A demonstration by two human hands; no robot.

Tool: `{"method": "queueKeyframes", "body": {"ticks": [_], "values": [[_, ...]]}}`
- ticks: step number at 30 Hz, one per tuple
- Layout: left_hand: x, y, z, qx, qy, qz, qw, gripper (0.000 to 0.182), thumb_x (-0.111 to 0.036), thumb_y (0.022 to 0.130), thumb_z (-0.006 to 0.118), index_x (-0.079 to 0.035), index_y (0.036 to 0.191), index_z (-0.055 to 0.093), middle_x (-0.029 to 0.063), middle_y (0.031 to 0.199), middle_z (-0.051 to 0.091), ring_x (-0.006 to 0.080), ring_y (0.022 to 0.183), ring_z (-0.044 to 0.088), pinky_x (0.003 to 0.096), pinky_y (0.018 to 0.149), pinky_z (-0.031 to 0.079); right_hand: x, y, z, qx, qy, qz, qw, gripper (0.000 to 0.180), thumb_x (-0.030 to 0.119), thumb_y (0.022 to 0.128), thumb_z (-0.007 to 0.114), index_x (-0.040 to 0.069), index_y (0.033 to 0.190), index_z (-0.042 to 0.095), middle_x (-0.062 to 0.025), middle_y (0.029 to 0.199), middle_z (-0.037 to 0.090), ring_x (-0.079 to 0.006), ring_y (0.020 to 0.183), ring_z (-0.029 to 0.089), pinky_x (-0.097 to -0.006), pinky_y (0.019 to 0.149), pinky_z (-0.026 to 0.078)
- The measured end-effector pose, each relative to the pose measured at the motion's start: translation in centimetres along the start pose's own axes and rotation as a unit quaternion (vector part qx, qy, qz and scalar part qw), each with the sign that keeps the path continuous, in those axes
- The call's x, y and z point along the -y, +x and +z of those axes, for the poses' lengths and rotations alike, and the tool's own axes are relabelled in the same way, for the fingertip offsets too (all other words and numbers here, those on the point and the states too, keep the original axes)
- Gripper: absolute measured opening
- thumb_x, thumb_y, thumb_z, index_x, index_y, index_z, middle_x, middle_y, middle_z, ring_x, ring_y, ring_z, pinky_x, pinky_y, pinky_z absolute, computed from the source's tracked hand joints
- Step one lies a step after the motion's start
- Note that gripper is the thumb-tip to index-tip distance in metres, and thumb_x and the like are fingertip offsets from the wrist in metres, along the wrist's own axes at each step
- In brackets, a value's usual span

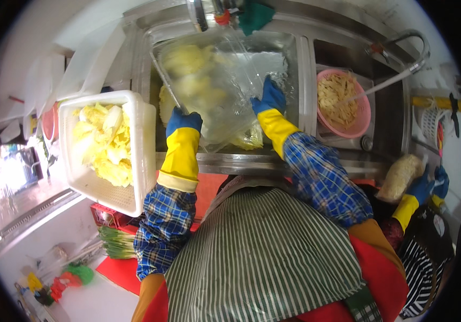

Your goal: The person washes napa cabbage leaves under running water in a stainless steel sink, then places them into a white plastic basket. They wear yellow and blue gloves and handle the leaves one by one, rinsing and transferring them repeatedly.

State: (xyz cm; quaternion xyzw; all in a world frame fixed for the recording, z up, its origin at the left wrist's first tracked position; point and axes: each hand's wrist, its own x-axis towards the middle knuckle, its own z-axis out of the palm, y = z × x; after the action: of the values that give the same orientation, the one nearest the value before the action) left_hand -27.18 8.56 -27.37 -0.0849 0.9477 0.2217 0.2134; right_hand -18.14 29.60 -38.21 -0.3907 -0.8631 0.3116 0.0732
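Observation:
My left hand, in a blue and yellow rubber glove, grips the left rim of a clear plastic tub in the metal sink. Yellow-white napa cabbage leaves, blurred, show inside and through the tub. My right hand, gloved alike, is at the tub's right side, thumb apart from the fingers; whether it holds the rim cannot be made out. Bubbling water lies beyond it. More cabbage leaf shows by the sink's near edge.
Left of the sink, a white plastic basket holds cabbage leaves. In the right basin, a faucet runs onto pale strips in a pink colander. At right, a co-worker's gloved hands are by a filled bag. Green onions lie lower left.

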Motion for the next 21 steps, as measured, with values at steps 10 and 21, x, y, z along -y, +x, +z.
{"method": "queueKeyframes", "body": {"ticks": [10,21], "values": [[3.5,1.5,1.1,0.191,0.005,0.004,0.982,0.055,-0.045,0.085,0.06,-0.004,0.12,0.065,0.0188,0.102,0.07,0.0324,0.082,0.07,0.0391,0.077,0.055,-0.3,-6.2,-7.5,0.335,-0.125,-0.369,0.858,0.072,0.051,0.081,0.071,0.011,0.138,0.055,-0.0192,0.092,0.071,-0.0397,0.078,0.067,-0.0504,0.075,0.053],[1.2,-8.0,-5.4,0.047,-0.474,0.009,0.879,0.048,-0.036,0.103,0.05,-0.008,0.142,0.046,0.0098,0.12,0.067,0.0167,0.075,0.072,0.0283,0.064,0.058,-1.6,-2.6,-8.1,0.334,0.523,-0.016,0.784,0.043,0.039,0.101,0.053,-0.001,0.096,0.069,-0.0142,0.085,0.072,-0.0271,0.077,0.068,-0.0365,0.073,0.055]]}}
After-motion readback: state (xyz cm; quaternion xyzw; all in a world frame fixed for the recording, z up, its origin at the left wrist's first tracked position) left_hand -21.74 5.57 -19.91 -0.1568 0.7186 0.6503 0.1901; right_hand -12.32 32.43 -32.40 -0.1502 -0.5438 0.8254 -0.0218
